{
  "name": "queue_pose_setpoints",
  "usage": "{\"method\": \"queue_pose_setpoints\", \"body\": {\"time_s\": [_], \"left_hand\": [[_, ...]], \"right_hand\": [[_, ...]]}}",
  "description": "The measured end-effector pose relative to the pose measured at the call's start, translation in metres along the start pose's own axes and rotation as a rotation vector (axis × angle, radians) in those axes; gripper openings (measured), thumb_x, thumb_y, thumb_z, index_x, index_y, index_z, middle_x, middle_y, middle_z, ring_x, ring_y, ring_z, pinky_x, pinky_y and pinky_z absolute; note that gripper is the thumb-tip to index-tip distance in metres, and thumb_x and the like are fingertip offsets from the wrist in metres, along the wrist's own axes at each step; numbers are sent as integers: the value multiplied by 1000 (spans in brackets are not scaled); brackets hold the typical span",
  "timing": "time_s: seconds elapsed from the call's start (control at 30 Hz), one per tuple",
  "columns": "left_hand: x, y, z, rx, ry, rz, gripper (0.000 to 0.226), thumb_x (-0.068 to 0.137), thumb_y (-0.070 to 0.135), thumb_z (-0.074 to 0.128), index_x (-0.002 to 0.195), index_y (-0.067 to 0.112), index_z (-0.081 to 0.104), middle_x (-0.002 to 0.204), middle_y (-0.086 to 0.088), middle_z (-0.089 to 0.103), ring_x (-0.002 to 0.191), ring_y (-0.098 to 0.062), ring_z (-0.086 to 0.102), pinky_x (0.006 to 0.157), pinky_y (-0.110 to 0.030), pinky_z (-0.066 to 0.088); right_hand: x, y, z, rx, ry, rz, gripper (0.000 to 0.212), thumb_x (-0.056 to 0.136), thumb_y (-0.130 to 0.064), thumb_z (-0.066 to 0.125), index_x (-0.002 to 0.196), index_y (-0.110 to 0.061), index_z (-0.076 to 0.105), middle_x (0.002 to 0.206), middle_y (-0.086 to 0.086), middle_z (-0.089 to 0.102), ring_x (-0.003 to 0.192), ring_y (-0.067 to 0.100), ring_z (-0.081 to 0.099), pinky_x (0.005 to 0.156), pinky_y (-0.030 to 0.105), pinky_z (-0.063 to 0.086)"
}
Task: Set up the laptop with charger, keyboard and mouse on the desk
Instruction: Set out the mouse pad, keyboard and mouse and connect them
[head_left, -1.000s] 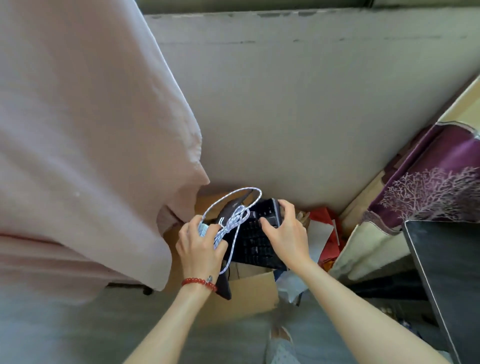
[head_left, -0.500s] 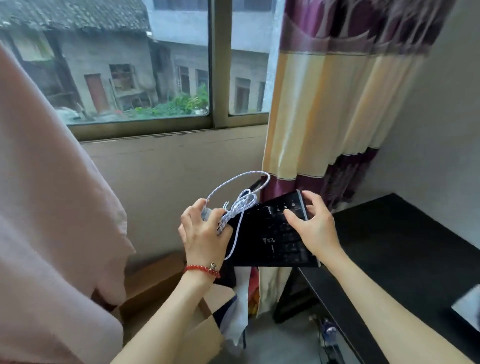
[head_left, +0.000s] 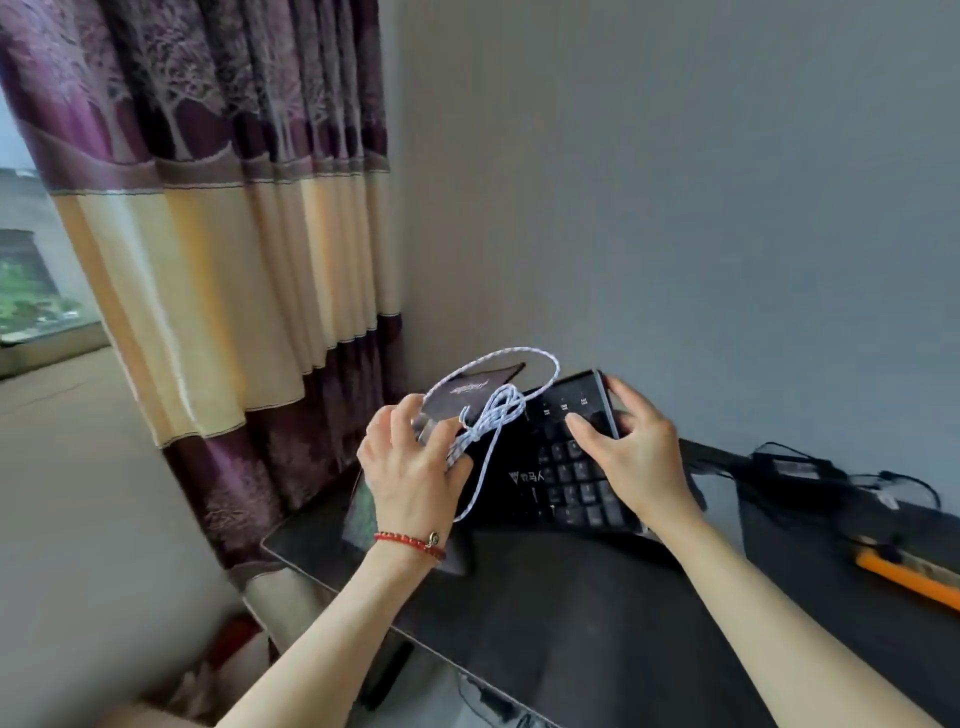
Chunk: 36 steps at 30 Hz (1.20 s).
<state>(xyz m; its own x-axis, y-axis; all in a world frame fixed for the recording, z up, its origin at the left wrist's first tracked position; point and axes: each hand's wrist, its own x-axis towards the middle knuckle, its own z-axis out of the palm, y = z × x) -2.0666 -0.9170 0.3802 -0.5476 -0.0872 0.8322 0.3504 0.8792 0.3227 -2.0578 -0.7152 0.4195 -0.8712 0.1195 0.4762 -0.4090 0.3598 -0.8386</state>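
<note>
1. Both hands busy: left hand (head_left: 415, 467) curled round a bundle of white braided cable (head_left: 493, 410) and what looks like a flat dark mouse pad (head_left: 467, 389); right hand (head_left: 639, 457) clamped on the right end of the keyboard (head_left: 566, 467), thumb across the keys, fingers behind the edge.
2. Held tilted above the black desk (head_left: 571, 597), keyboard spanning between the two hands, near the back left corner beside the curtain (head_left: 234, 260).
3. Probably light and rigid, plastic, a bit slick; best gripped at both short ends. Cable limp, prone to snag or swing.
4. Further right on the desk: tangled black cords (head_left: 810, 467) and an orange tool (head_left: 909, 577), well apart from the hands.
5. Mouse itself not clearly made out.
</note>
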Motion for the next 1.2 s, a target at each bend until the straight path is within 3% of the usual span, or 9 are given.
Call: {"method": "queue_pose_setpoints", "body": {"time_s": [0.07,0.23,0.4,0.53,0.73,0.87,0.97,1.07,1.2], "left_hand": [[-10,45,35,-46,-41,49,24,60,14,65,84,15,67,115,-3,38,101,-27,36,71,-44,40],[-46,108,93,-114,-177,82,26,57,7,74,81,13,66,114,-5,39,100,-29,36,72,-48,41],[-83,168,138,-182,-290,138,24,60,7,71,82,14,62,116,-7,40,103,-31,37,75,-49,40],[-97,203,160,-199,-350,195,30,60,11,69,86,18,57,117,-7,40,103,-31,37,75,-49,41],[-125,216,180,-101,-535,275,32,53,10,76,82,19,67,113,-12,57,98,-38,49,72,-50,45],[-152,224,198,-27,-704,309,31,49,12,78,77,20,67,106,-15,65,95,-36,50,70,-48,46],[-173,228,210,28,-874,323,32,46,14,82,75,20,69,106,-14,66,88,-41,60,67,-49,48],[-193,233,220,70,-1010,331,37,43,14,85,77,20,71,106,-14,67,87,-42,62,63,-50,51],[-221,236,232,79,-1161,262,36,73,17,67,108,20,63,136,-13,47,117,-43,43,87,-53,39]], "right_hand": [[-9,18,-48,-69,46,29,41,75,-22,72,101,-51,58,79,-31,70,76,-7,67,67,4,48],[-31,60,-118,-155,66,94,48,76,-24,72,121,-31,57,91,-35,63,88,-13,61,82,3,44],[-51,102,-188,-175,146,213,49,78,-24,70,104,-61,52,79,-29,69,73,-4,65,68,4,47],[-65,133,-220,-110,188,295,38,81,-21,67,113,-39,60,83,-14,74,74,3,68,66,8,50],[-102,191,-244,-87,218,473,31,86,-16,61,96,-46,62,85,-16,72,78,-4,64,66,3,45],[-130,243,-249,-124,176,682,24,91,-21,55,111,-33,58,96,-2,69,77,4,61,79,21,48],[-146,283,-249,-294,40,874,43,94,-28,48,133,-10,44,118,8,62,102,18,59,91,33,45],[-160,310,-244,-379,-20,995,48,96,-27,44,138,-6,34,130,16,55,120,32,50,99,37,41],[-168,332,-235,-441,-66,1111,54,97,-26,41,140,3,25,132,26,46,123,38,44,98,39,37]]}}
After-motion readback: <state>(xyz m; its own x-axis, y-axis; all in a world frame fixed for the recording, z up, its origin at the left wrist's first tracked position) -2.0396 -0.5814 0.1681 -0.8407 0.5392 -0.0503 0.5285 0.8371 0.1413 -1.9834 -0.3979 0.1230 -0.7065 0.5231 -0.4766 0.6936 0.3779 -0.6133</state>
